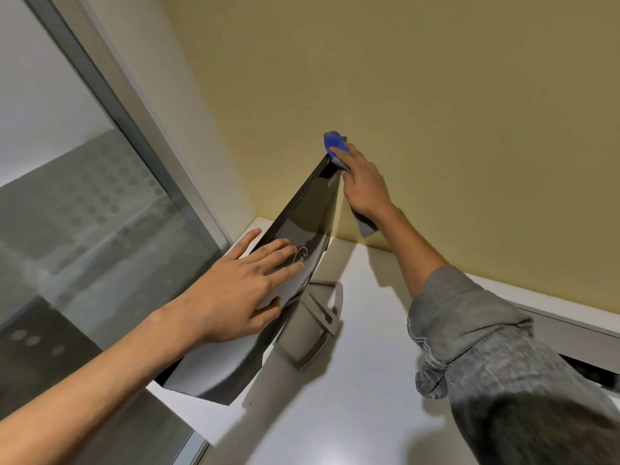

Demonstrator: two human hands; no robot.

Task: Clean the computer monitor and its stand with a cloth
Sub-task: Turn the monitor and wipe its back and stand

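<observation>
Here, monitor (302,226): stiff, top-heavy, braced by flat left hand (241,280).
Cloth (335,142): soft, held in right hand's (362,186) grip at the corner.

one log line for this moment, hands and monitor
left hand: flat on monitor back, steadying | right hand: holds cloth at far top corner | stand: on desk

I'm in an office — a frosted, dotted glass partition (100,203) in a metal frame meets the plain yellow wall (436,95), my monitor (302,226) at the white table's (352,380) far corner.
</observation>
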